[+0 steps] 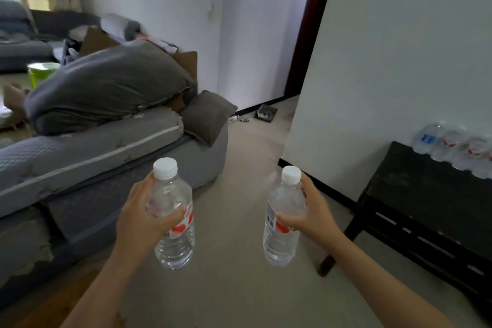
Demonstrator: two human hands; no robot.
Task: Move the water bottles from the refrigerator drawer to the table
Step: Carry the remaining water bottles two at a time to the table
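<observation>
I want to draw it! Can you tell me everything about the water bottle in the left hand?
The water bottle is clear ribbed plastic with a white screw cap, on and closed, and a red and white label partly hidden by the grip. It looks full of water. It is held nearly upright in the air over the pale floor, near the grey sofa. Only the left hand touches it, its fingers curled round the upper body.

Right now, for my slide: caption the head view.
Left hand and right hand hold clear plastic water bottles near black table.
</observation>
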